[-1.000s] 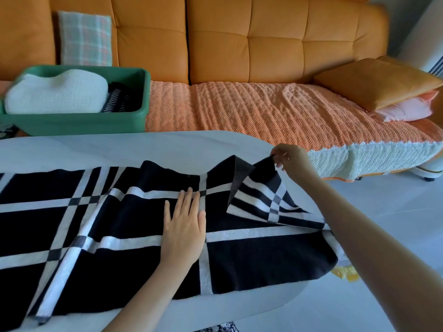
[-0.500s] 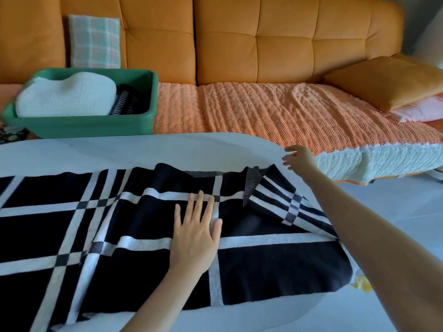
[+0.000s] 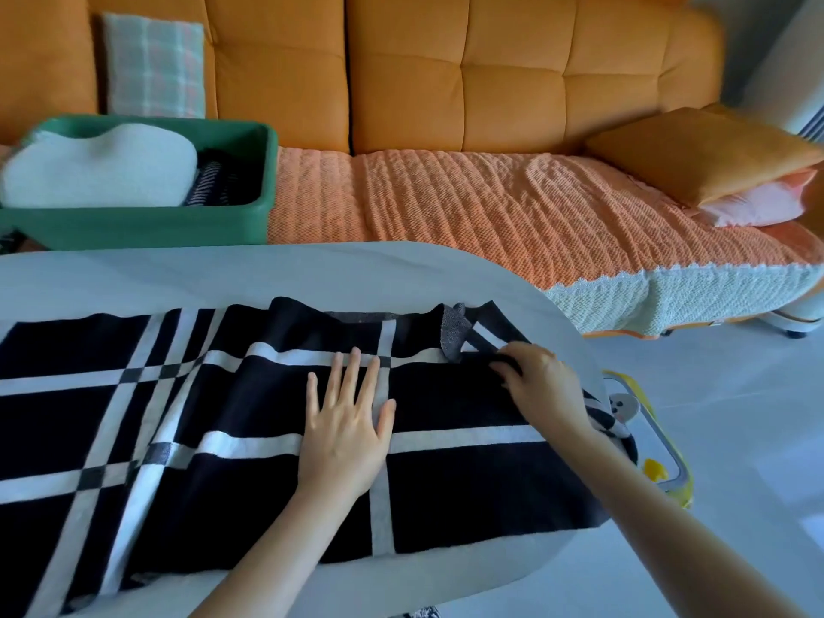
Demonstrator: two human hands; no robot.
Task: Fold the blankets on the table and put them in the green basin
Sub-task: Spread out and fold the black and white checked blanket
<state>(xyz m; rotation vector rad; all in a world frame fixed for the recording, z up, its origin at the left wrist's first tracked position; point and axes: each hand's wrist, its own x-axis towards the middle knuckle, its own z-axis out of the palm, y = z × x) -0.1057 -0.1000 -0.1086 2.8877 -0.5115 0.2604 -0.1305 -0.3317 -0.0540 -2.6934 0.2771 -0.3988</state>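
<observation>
Black-and-white blanket [image 3: 446, 483] lies flat, long axis running left-right across table [image 3: 267, 278].

A bare strip of the white oval table [image 3: 267, 278] lies between the black-and-white checked blanket [image 3: 133, 439] and the green plastic basin [image 3: 147, 227], whose left side a white folded blanket [image 3: 98, 171] fills.

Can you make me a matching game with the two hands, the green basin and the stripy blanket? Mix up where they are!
Things:
1. left hand
2. right hand
3. green basin
4. black-and-white blanket

Places or states:
A. sitting on the sofa
B. spread on the table
C. lying flat on the blanket
D. pinching a fold of the blanket

Pairs: 1-C, 2-D, 3-A, 4-B
</observation>
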